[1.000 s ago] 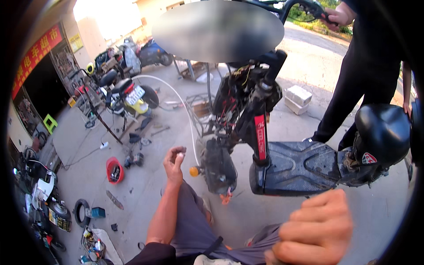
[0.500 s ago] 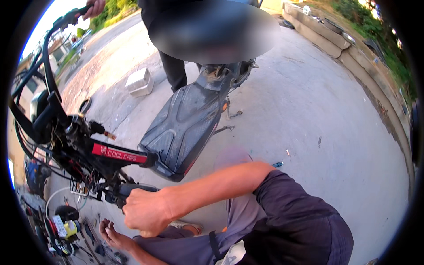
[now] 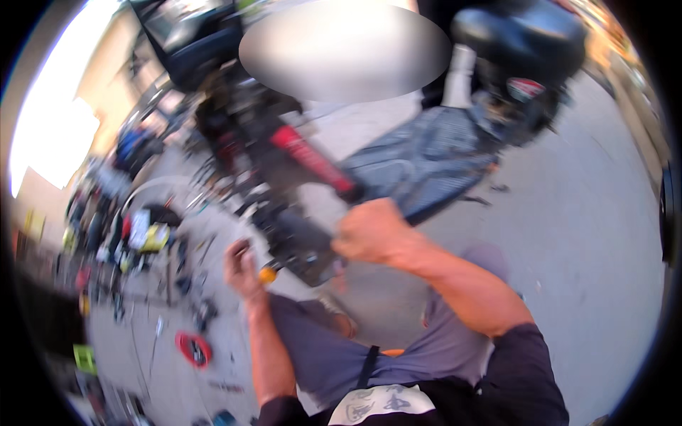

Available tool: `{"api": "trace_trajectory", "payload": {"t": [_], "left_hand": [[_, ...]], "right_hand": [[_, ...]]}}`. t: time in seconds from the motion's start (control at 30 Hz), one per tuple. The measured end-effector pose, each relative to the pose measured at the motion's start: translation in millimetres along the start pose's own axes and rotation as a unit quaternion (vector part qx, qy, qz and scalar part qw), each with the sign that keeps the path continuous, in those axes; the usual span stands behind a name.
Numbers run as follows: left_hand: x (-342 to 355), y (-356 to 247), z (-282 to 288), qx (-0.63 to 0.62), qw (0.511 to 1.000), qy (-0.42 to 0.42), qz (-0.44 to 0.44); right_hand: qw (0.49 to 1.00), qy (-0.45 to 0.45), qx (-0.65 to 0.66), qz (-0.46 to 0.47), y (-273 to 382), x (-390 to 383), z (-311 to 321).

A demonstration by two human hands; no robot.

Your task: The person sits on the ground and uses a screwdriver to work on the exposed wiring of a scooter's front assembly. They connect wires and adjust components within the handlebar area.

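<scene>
In front of me is an electric scooter, its red-striped black frame (image 3: pixel 310 157) running down to a dark textured footboard (image 3: pixel 419 160). My right hand (image 3: pixel 375 231) is closed in a fist beside the lower end of the frame, and whatever it might hold is hidden. Below it sits a dark front part of the scooter (image 3: pixel 298 245), blurred. My left hand (image 3: pixel 244 271) is raised on the near left side of that part, fingers loosely curled and apart, with nothing visible in them. Close by its thumb side is an orange reflector (image 3: pixel 267 275).
Tools and parts crowd the concrete floor on the left, among them a red ring-shaped object (image 3: pixel 193 350), a screwdriver-like tool (image 3: pixel 158 330) and a yellow-and-white part (image 3: pixel 150 236). The scooter's dark rear body (image 3: pixel 522 42) stands at the upper right. A low wall (image 3: pixel 639 106) borders the right.
My view has swung left, so the scooter appears farther right. My left hand has lifted from beside my leg toward the scooter's front. My right fist remains near the frame.
</scene>
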State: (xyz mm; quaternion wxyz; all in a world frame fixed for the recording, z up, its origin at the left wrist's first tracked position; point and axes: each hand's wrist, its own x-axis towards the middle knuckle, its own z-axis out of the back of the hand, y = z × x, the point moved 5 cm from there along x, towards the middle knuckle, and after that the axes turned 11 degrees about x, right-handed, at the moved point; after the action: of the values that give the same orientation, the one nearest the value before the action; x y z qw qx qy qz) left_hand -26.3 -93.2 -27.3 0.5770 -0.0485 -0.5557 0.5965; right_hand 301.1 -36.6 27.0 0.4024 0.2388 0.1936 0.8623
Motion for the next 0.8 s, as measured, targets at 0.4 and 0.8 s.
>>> {"api": "trace_trajectory", "payload": {"t": [0.4,0.8], "left_hand": [[74,-119,-16,-0.117,0.979,-0.046,-0.158],[87,-60,-33,-0.182,0.974,-0.122,-0.066]], "right_hand": [[0.972,-0.169,0.133,-0.093,-19,-10,24],[0.940,-0.255,0.217,-0.070,4,-5,1]]}}
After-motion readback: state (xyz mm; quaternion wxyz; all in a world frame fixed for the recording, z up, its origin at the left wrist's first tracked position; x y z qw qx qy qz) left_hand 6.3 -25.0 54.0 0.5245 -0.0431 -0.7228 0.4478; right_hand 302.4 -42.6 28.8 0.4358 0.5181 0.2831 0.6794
